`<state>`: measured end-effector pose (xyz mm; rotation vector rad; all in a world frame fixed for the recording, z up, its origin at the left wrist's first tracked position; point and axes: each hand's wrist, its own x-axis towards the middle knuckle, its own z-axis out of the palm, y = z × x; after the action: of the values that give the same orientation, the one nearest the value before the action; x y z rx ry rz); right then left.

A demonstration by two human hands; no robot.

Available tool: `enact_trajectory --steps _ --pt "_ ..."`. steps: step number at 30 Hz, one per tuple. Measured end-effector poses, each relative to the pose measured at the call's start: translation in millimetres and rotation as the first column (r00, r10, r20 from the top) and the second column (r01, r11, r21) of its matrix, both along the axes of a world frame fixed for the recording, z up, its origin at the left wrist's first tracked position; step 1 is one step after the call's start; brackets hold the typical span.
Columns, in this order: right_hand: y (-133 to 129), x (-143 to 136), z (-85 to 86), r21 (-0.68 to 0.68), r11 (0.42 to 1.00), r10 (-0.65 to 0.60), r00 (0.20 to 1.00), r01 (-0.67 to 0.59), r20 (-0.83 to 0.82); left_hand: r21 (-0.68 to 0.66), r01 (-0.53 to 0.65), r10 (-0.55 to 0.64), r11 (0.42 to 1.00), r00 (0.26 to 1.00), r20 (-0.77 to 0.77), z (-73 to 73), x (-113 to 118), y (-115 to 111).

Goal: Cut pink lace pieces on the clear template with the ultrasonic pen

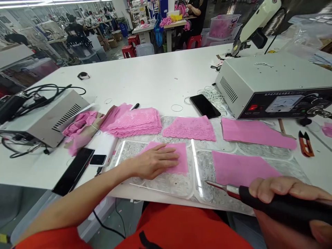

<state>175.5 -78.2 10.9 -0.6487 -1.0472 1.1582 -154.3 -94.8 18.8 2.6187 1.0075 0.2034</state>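
Note:
My left hand (pixel 159 162) lies flat, fingers spread, on a pink fabric piece (pixel 183 157) over a clear plastic sheet on the table. In my right hand (pixel 287 197) is a black-handled tool (pixel 269 204) with a pointed metal tip, which hangs over the sheet to the right of that piece. Another pink piece (pixel 238 169) lies just beyond the tool. Behind are a stack of pink lace pieces (pixel 138 122), a scalloped lace piece (pixel 190 128) and a long pink piece (pixel 255 133).
A grey box with a meter (pixel 269 83) stands at the right, another grey box (pixel 49 117) at the left. A black phone (pixel 204 105), orange snips (pixel 306 144), a white power bank (pixel 103 150) and a dark flat bar (pixel 74 171) lie around. A person (pixel 194 20) sits behind.

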Motion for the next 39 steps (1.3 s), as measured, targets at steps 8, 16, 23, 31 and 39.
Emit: enact_trajectory --steps 8,16,23,31,39 --pt "2 -49 11.1 0.074 0.960 0.271 0.962 -0.270 -0.006 -0.014 0.007 -0.009 1.000 0.994 -0.112 -7.5 -15 -15" --pt "-2 -56 7.1 0.064 0.950 0.304 0.952 -0.306 0.040 0.037 0.022 -0.018 0.999 0.996 -0.089 -16.1 -22 -15" --pt "0 -56 8.1 0.053 0.954 0.293 0.955 -0.296 0.051 0.057 0.019 -0.016 0.998 0.998 -0.056 -19.4 -25 -16" --pt "3 -55 13.1 0.049 0.967 0.246 0.966 -0.250 0.078 0.052 0.015 -0.014 0.999 0.999 -0.029 -19.0 -25 -16" --pt "6 -55 10.9 0.050 0.967 0.245 0.967 -0.249 0.074 0.045 0.008 -0.008 0.999 1.000 -0.010 -20.8 -25 -16"
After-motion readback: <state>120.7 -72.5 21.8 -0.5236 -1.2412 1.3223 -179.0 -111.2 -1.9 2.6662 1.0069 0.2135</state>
